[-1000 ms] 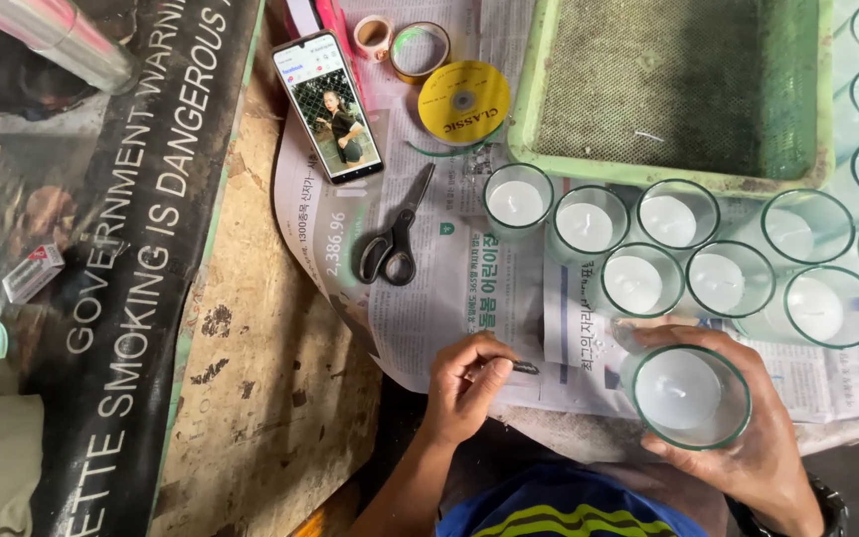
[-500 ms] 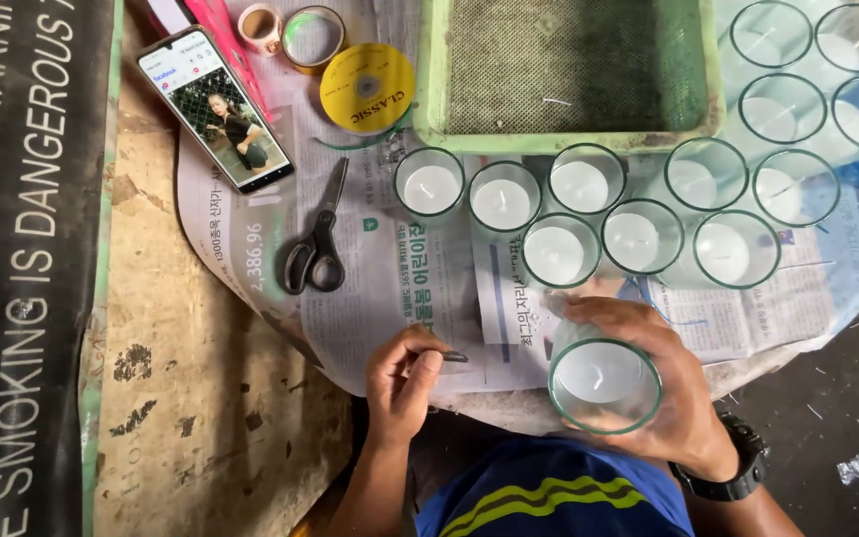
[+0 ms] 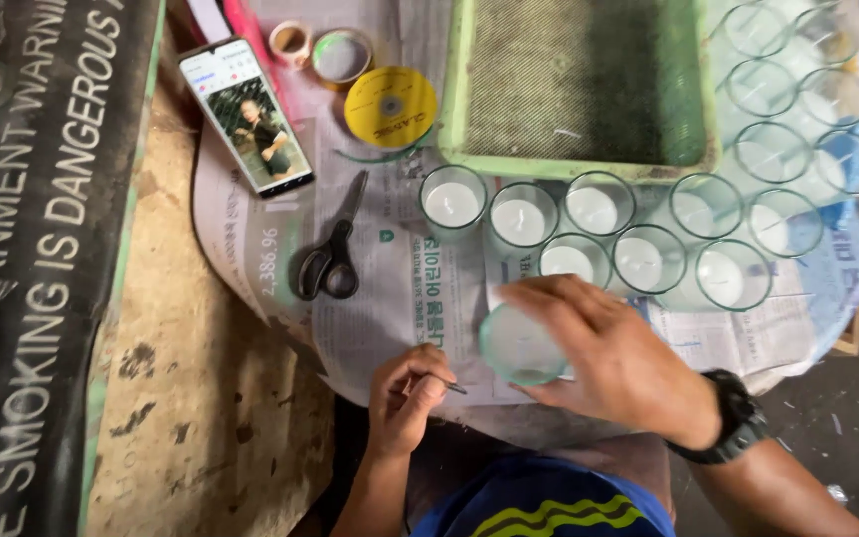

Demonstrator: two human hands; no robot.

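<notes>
while right hand (image 3: 613, 363) cups glass (image 3: 519, 346), left hand (image 3: 405, 393) pinches thin tool (image 3: 452, 386) beside.

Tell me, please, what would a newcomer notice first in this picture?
First the right hand gripping a tilted glass candle cup near the bottom centre, while the left hand pinches a thin dark tool beside it. Behind them stand rows of white-filled glass cups on newspaper, before a green tray. Black scissors and a phone lie left.
</notes>
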